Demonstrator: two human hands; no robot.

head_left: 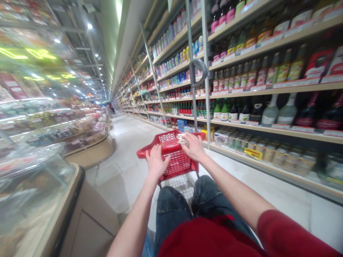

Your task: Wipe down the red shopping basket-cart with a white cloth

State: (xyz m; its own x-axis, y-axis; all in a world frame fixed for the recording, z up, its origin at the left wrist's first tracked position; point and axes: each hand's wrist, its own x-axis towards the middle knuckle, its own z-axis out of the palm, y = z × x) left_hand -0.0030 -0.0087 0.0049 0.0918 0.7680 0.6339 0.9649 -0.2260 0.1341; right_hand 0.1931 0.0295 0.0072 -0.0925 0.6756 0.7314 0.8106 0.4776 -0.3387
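Observation:
A red plastic shopping basket (177, 162) on wheels stands on the aisle floor in front of my legs, its grey pull handle (197, 73) raised upright. My left hand (156, 160) rests on the basket's near rim with the fingers curled over the edge. My right hand (193, 145) lies on the far right part of the rim, closed over a small pale crumpled thing (183, 138) I cannot make out.
Long shelves (268, 85) of bottles, jars and cans run along the right. A glass-fronted counter (50, 167) with a wooden base lines the left. The pale tiled aisle (128, 142) stretches ahead. A person (109, 107) stands far down it.

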